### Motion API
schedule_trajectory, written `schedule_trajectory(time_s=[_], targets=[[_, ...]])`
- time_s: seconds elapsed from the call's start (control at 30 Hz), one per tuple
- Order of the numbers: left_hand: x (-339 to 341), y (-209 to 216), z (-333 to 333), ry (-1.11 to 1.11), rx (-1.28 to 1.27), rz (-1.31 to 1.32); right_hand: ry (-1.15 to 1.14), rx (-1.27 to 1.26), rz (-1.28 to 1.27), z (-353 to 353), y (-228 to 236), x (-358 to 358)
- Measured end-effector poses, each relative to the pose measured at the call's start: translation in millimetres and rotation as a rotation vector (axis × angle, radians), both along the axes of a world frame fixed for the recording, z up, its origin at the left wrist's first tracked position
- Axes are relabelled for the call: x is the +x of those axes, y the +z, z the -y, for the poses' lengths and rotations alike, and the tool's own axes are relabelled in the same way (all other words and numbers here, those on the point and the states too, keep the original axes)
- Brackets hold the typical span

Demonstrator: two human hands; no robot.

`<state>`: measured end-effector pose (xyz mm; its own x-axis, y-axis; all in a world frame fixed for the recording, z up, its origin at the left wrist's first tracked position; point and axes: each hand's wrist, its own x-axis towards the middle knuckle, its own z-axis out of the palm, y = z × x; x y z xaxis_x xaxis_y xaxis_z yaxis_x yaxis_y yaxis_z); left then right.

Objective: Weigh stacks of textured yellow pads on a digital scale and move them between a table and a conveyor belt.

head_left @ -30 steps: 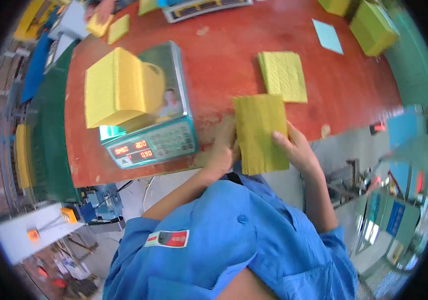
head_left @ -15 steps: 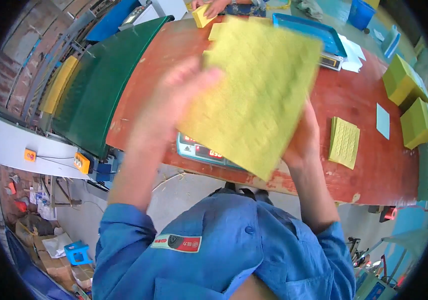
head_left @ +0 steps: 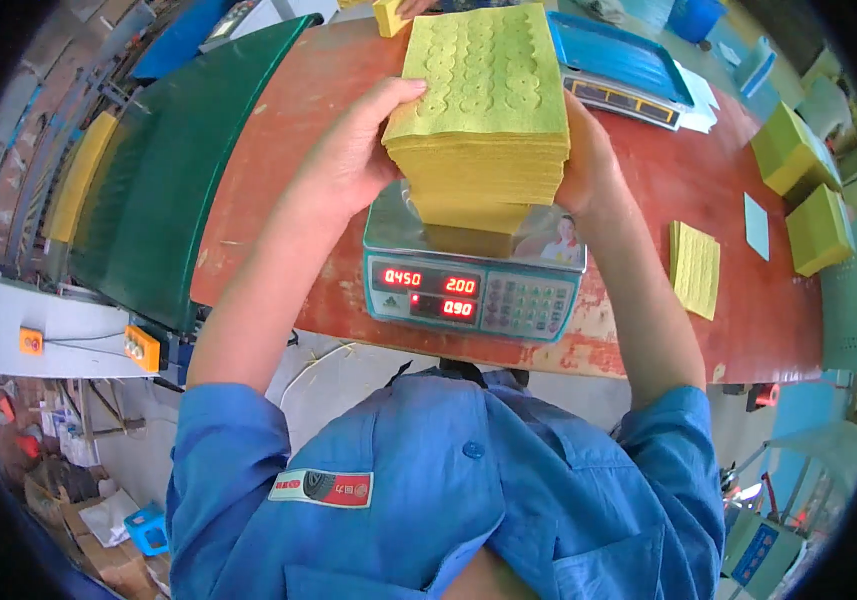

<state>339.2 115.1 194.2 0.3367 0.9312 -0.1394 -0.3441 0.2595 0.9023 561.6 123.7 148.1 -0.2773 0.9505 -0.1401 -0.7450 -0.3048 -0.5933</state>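
Both hands clasp a thick yellow stack (head_left: pixel 483 110) from its sides; left hand (head_left: pixel 353 160) presses the left edge, fingers reaching over the top sheet; right hand (head_left: pixel 588 160) presses the right edge; the stack sits on a scale (head_left: pixel 473 275) at the red table's (head_left: pixel 278 200) near edge; a thin stack (head_left: pixel 695 268) lies to the right, well apart; two thicker piles (head_left: pixel 803 185) lie beyond it.

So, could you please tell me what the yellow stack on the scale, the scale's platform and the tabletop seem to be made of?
Yellow stack: looks like thin paper or card sheets, matt, embossed with rows of round shapes; fine layered edges show between both hands. Scale's platform: probably metal, from its grey sheen. Tabletop: red-brown painted surface, worn pale along the front edge; what lies underneath cannot be told.
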Motion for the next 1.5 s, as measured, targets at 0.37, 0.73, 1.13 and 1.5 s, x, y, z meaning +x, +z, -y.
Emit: schedule_trajectory(time_s=[0.37,0.73,1.13,1.5], targets=[[-14,-19,-20,-0.008,0.030,-0.073,-0.069,0.121,0.624,10,5,11],[-6,-8,-11,-0.048,0.040,-0.157,-0.140,0.299,0.996,7,3,23],[-3,-11,-1,0.025,0.134,-0.341,-0.224,0.303,1.012,0,-7,17],[0,-49,-15,0.270,0.094,-0.108,-0.785,0.559,1.190,13,-70,4]])
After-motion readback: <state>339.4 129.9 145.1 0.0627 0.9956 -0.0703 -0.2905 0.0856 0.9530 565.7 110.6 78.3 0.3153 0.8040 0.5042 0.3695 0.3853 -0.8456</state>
